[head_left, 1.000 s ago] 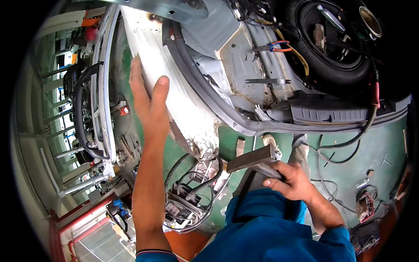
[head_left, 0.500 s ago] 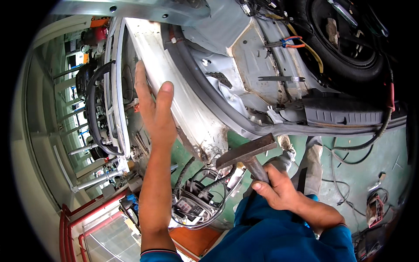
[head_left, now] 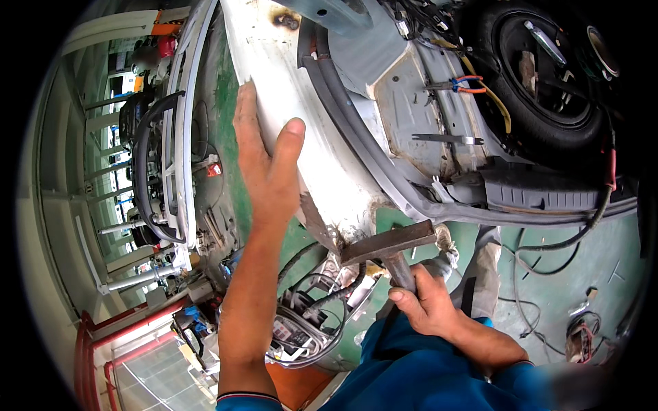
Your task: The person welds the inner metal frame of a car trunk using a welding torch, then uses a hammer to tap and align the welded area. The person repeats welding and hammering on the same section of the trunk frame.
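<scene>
My left hand (head_left: 269,161) lies along the outer edge of a white car body panel (head_left: 312,147), fingers stretched out and thumb apart, with nothing held. In my right hand (head_left: 433,305) is a hammer (head_left: 388,244) with a dark, worn metal head, gripped by its handle close under the head. The hammer head is near the panel's lower end, where the metal is rough and rusty; I cannot tell whether they touch. A dark rubber seal (head_left: 356,133) runs along the panel's inner side.
Pliers (head_left: 468,85) with orange and blue handles and a flat metal bar (head_left: 447,139) lie inside the car's rear, beside a spare tyre (head_left: 504,89). Below the panel stands a machine (head_left: 301,318) with coiled cables. More cables (head_left: 528,308) trail over the green floor.
The view has shifted, so the car parts appear farther right. My left hand stays along the panel edge, and the hammer remains in my right hand, with its head a little lower in the picture.
</scene>
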### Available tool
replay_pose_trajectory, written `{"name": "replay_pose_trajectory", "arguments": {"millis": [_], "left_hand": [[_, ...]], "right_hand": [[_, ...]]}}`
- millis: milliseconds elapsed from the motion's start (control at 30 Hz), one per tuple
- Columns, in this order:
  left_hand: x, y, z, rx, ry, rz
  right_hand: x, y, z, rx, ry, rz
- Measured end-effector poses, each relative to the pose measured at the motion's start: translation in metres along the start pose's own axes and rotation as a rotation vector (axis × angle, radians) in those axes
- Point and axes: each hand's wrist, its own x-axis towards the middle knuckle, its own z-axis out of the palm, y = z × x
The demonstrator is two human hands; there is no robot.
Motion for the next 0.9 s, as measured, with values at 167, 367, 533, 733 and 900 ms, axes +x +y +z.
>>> {"name": "replay_pose_trajectory", "arguments": {"millis": [167, 367, 533, 733, 900], "left_hand": [[0.001, -0.006, -0.002, 0.033, 0.0, 0.05], [0.0, -0.008, -0.003, 0.065, 0.0, 0.078], [0.002, -0.006, -0.003, 0.082, -0.006, 0.079], [0.0, -0.003, -0.002, 0.05, 0.006, 0.068], [0.001, -0.008, -0.003, 0.04, 0.005, 0.118]], "right_hand": [[-0.004, 0.006, -0.002, 0.089, 0.068, 0.073], [-0.002, -0.006, -0.004, 0.088, 0.019, 0.108], [0.0, -0.001, -0.001, -0.035, -0.018, 0.068], [-0.003, -0.001, 0.0, 0.075, 0.015, 0.105], [-0.001, 0.0, 0.0, 0.074, 0.016, 0.081]]}}
